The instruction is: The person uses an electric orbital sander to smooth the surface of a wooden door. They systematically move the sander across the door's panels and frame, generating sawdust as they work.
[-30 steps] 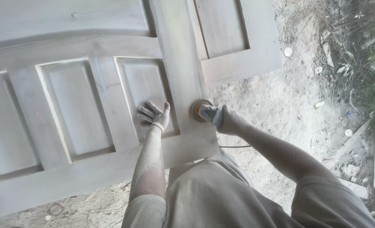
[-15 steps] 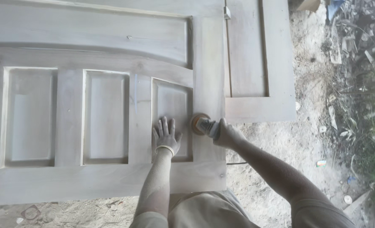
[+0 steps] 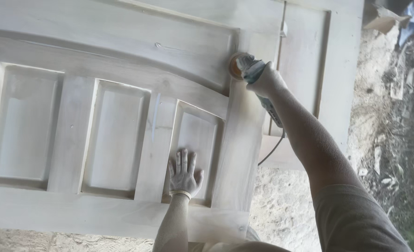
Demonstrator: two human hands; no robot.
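right hand (image 3: 263, 79), grip around the sander (image 3: 244, 67), has moved up the door (image 3: 123, 42) stile toward upper centre; left hand (image 3: 184, 173) stays flat, open, on a lower panel.

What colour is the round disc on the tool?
Orange-tan, dusted pale; the disc on the tool in the right hand shows in the head view.

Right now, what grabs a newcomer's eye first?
The big pale wooden panelled door lying flat fills most of the view. At its upper middle the right hand presses a handheld disc sander against a vertical rail. Lower down, the gloved left hand lies spread flat in a recessed panel, with dusty rubble-strewn ground along the right.
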